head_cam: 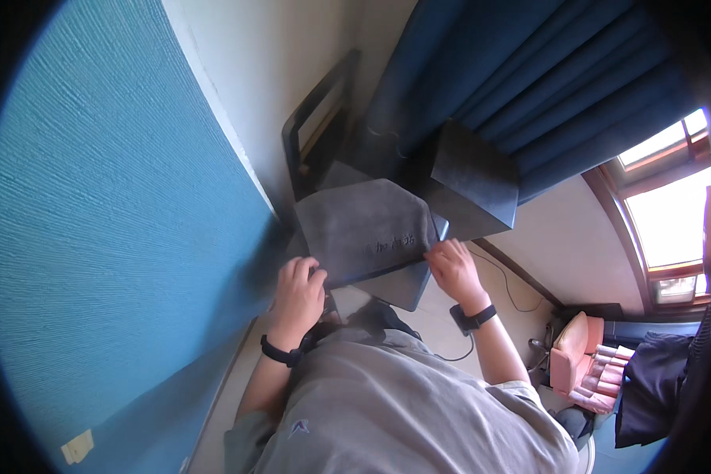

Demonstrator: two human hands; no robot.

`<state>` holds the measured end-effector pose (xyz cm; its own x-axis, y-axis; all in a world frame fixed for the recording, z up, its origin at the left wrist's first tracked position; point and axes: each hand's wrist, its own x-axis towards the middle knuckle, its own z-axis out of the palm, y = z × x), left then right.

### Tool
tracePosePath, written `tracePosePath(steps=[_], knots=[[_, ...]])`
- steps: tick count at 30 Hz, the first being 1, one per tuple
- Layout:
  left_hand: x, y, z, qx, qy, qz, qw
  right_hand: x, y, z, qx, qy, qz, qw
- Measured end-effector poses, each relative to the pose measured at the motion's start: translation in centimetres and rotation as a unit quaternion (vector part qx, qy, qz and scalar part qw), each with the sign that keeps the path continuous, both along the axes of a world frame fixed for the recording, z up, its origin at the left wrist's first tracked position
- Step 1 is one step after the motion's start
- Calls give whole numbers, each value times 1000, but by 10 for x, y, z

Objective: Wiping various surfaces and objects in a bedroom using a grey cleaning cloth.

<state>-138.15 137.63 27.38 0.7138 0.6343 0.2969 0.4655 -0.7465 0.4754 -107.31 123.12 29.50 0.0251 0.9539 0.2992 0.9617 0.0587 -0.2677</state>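
A dark grey towel point(361, 219) with raised writing near its front edge is spread out before me, over a dark flat surface. My right hand point(456, 266) pinches its near right corner between thumb and fingers. At the near left corner, the bent fingers of my left hand point(299, 293) hold the edge; the exact grip is partly hidden. Beneath the towel a dark grey panel point(400, 284) juts out towards me. Each wrist wears a black band.
A dark box-shaped cabinet point(474, 172) stands just beyond the towel, by a blue curtain point(545, 89). Behind the towel rises a black frame point(293, 148). A blue textured wall point(124, 178) is close on the left. A thin cable point(506, 284) runs along the floor at right, near a pink chair point(586, 367).
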Motion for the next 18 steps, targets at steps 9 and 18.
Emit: tracePosePath(steps=[9, 18], knots=[[23, -10, -6, -90, -69, 75, 991, 29, 5, -20, 30, 103, -134, 985], [46, -25, -48, -336, -132, 202, 910, 49, 10, -43, -70, 238, -333, 910]])
